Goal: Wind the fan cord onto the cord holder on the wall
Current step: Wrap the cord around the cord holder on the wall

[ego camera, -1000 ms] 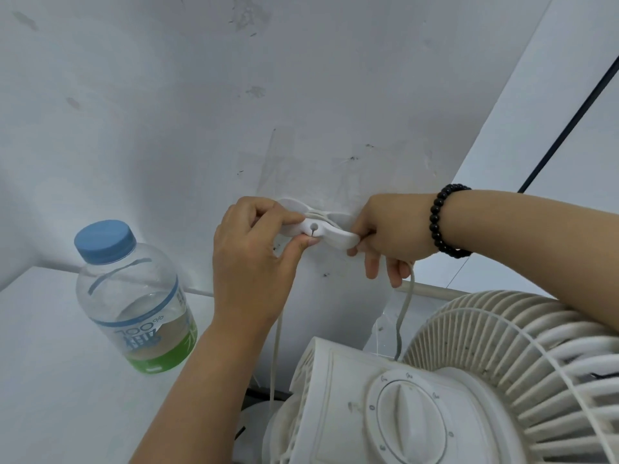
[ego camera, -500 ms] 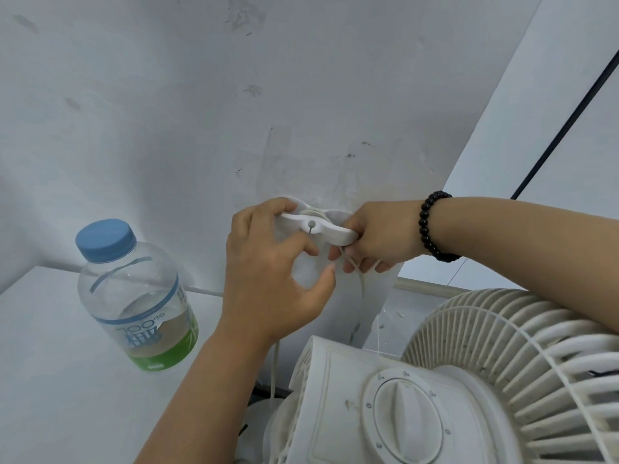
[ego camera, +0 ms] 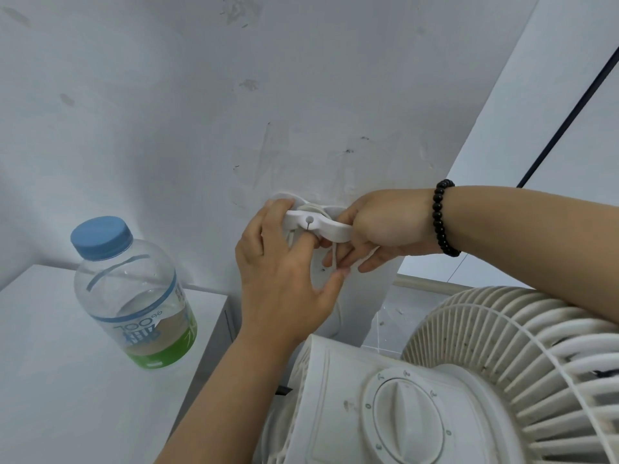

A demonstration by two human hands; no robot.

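A: Where's the holder?

B: The holder (ego camera: 318, 225) is on the wall (ego camera: 201, 112), above the fan (ego camera: 435, 380). A few turns of cord (ego camera: 313, 207) lie behind its front plate.

A: And the left hand?

B: The left hand (ego camera: 284, 272) reaches up from below, back toward the camera. Its fingers curl over the holder's left end, the thumb pressed under the middle.

A: The right?

B: The right hand (ego camera: 378, 229) comes in from the right, forearm level, a bead bracelet (ego camera: 442, 222) on the wrist. It clasps the holder's right end, and cord runs through its lower fingers. A strand drops from there toward the fan.

A: Anything nearby?

B: A bottle (ego camera: 134, 296) stands on the shelf (ego camera: 50, 380) at left.
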